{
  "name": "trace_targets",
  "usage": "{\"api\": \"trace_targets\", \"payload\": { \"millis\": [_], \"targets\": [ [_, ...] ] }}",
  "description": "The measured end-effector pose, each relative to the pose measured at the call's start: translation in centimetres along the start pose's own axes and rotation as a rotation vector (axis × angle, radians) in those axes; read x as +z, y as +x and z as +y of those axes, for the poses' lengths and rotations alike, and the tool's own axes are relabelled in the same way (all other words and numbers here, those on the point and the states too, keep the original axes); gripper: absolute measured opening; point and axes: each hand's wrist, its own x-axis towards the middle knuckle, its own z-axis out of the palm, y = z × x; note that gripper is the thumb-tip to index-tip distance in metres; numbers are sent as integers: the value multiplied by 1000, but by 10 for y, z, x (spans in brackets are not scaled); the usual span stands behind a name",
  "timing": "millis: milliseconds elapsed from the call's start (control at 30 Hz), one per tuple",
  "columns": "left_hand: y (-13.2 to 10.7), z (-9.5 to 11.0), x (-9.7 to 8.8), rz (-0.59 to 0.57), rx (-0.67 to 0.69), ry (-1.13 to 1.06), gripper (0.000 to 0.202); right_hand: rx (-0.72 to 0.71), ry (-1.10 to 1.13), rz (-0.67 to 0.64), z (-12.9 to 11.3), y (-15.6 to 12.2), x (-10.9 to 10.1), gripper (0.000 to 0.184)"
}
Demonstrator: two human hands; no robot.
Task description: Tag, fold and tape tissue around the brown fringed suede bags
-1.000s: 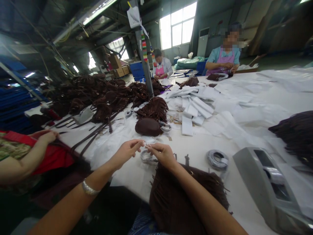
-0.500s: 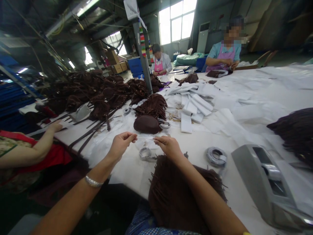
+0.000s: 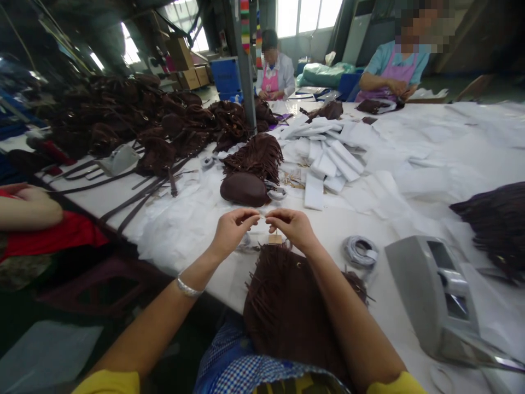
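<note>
My left hand [image 3: 233, 232] and my right hand [image 3: 296, 230] are almost fingertip to fingertip over the table, each closed in a pinch on a thin pale string [image 3: 263, 216]. Below the right fingers is a small tan tag [image 3: 275, 239], which seems to hang from that string. Under my forearms lies a dark brown fringed bag [image 3: 293, 312], partly over the table edge and against my lap. A second brown fringed bag [image 3: 245, 189] rests just beyond my hands, its rounded base facing me.
A grey tape dispenser [image 3: 430, 295] and a wrapped coil [image 3: 361, 251] sit at right. White foam pieces [image 3: 314, 191] lie ahead. Brown bags [image 3: 159, 120] are heaped at far left by a metal post [image 3: 248, 71]. Co-workers [image 3: 275, 71] sit across; another's arm [image 3: 30, 210] is at left.
Both hands have come together from a wider spacing, with the string between them. The tan tag now shows below the right hand. The view has tilted down, and the left co-worker's arm has drawn back.
</note>
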Motion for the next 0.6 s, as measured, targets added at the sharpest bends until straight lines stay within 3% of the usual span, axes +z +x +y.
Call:
{"api": "trace_targets", "payload": {
  "millis": [133, 233, 400, 533, 600],
  "targets": [
    [-18, -24, 9, 24, -84, -86, 35, 14, -9, 108, 3, 3, -5, 21],
    [-25, -32, 15, 43, -105, -142, 37, 46, 65, 78, 5, 3, -1, 23],
    [-15, -22, 20, 26, -32, -193, 52, 21, -65, -34, 5, -1, 8, 21],
    [-5, -13, 21, 97, 104, -38, 24, -28, -179, -75, 8, -2, 10, 25],
    [-2, -12, 21, 122, 112, -12, 23, -74, -205, -40, 12, 0, 9, 27]
  ]
}}
